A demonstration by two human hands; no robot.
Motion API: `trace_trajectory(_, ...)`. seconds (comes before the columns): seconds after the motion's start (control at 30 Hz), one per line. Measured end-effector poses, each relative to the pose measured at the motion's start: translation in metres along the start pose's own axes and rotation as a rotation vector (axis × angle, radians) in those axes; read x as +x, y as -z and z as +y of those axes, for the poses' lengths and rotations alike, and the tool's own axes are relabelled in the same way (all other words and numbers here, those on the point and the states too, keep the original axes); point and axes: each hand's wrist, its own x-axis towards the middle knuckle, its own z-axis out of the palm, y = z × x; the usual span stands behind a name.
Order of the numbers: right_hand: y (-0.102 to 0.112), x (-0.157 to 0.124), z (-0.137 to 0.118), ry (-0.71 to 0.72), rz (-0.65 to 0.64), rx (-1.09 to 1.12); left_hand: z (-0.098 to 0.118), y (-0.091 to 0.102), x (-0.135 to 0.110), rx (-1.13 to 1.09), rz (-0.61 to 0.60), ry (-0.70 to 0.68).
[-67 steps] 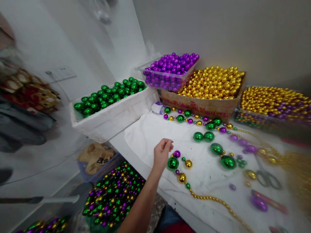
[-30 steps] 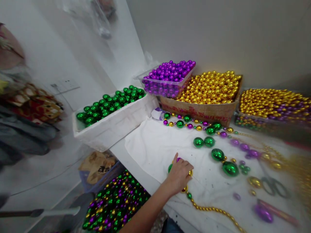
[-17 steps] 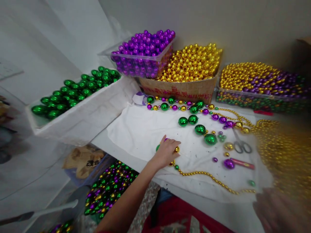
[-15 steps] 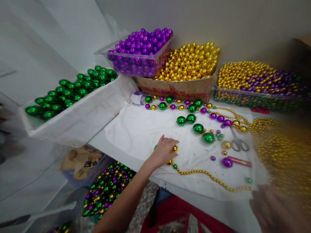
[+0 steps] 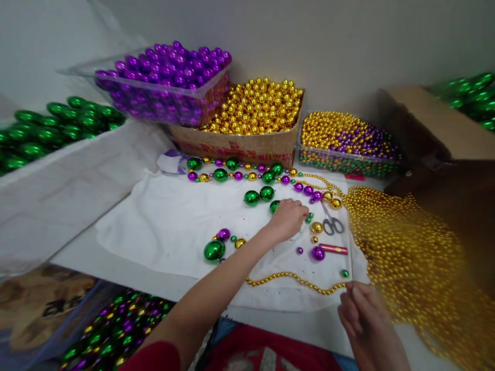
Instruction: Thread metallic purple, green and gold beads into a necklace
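Note:
My left hand [image 5: 288, 220] is over the white cloth [image 5: 162, 226], its fingers curled down by small loose beads; whatever they pinch is hidden. A green ball bead [image 5: 275, 206] shows partly behind it. Near the front right, my right hand [image 5: 365, 319] pinches the end of a gold bead string [image 5: 286, 274]. The string runs left under my left forearm. Beyond the forearm lie a big green bead [image 5: 214, 251], a purple bead [image 5: 223, 235] and a gold bead [image 5: 240, 243]. Grey-handled scissors [image 5: 333, 224] and a red stick-like tube [image 5: 333, 249] are right of my left hand.
At the back stand a clear tub of purple beads [image 5: 162, 85], a cardboard box of gold beads [image 5: 255, 147] and a tub of mixed small beads [image 5: 348, 159]. A finished-looking necklace [image 5: 220, 175] lies before them. Gold strands [image 5: 410, 247] heap at right; a white box [image 5: 69, 190] stands left.
My left hand has left the green, purple and gold beads and moved right to the loose beads. My right hand has come into clearer view at the string's end. The view has turned right.

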Motion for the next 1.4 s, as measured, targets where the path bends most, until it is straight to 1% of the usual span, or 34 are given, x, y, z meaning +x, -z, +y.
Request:
trace_trajectory(0.1,0.003,0.0,0.0,0.01,-0.007,-0.002,0.005,-0.027,0.029,0.156,-0.087,-0.099)
trace_trajectory(0.2,0.003,-0.002,-0.002,0.024,0.011,-0.024,0.005,-0.049,0.043,0.223,-0.128,-0.138)
trace_trajectory(0.27,0.002,-0.003,-0.005,0.021,0.01,-0.039,0.003,-0.055,0.046,0.236,-0.13,-0.136)
trace_trajectory(0.3,0.001,-0.004,-0.006,0.019,0.005,-0.043,0.002,-0.054,0.046,0.23,-0.129,-0.13)
trace_trajectory(0.37,0.0,-0.003,-0.006,0.011,-0.005,-0.05,0.001,-0.046,0.042,0.157,-0.114,-0.101)
trace_trajectory(0.43,0.001,-0.002,-0.004,0.01,0.001,-0.067,0.002,-0.032,0.03,-0.052,-0.056,-0.053)
trace_trajectory(0.47,0.001,-0.001,-0.002,0.014,0.011,-0.084,0.004,-0.024,0.022,-0.226,-0.016,-0.016)
trace_trajectory(0.53,0.002,0.0,0.003,0.009,0.036,-0.137,0.007,-0.013,-0.001,-0.686,0.044,0.093)
trace_trajectory(0.57,0.003,0.001,0.006,0.0,0.047,-0.168,0.008,-0.01,-0.013,-0.956,0.053,0.178)
trace_trajectory(0.63,0.003,0.002,0.012,-0.026,0.05,-0.229,0.01,-0.008,-0.037,-1.425,0.031,0.341)
trace_trajectory(0.67,0.002,0.002,0.014,-0.038,0.044,-0.254,0.011,-0.009,-0.047,-1.599,0.03,0.409)
trace_trajectory(0.73,0.001,0.001,0.017,-0.048,0.025,-0.295,0.01,-0.013,-0.062,-1.831,0.052,0.503)
trace_trajectory(0.8,-0.002,-0.001,0.019,-0.052,0.001,-0.339,0.007,-0.015,-0.069,-1.963,0.096,0.554)
trace_trajectory(0.93,-0.009,-0.006,0.023,-0.038,-0.001,-0.422,0.001,-0.014,-0.071,-2.1,0.169,0.582)
trace_trajectory(1.07,-0.014,-0.009,0.026,-0.01,0.01,-0.457,-0.001,-0.011,-0.072,-2.129,0.225,0.592)
trace_trajectory(1.27,-0.013,-0.01,0.026,-0.02,0.025,-0.486,-0.001,-0.01,-0.076,-2.139,0.237,0.606)
trace_trajectory(1.4,-0.014,-0.011,0.024,-0.057,0.057,-0.463,0.0,-0.011,-0.077,-2.129,0.252,0.623)
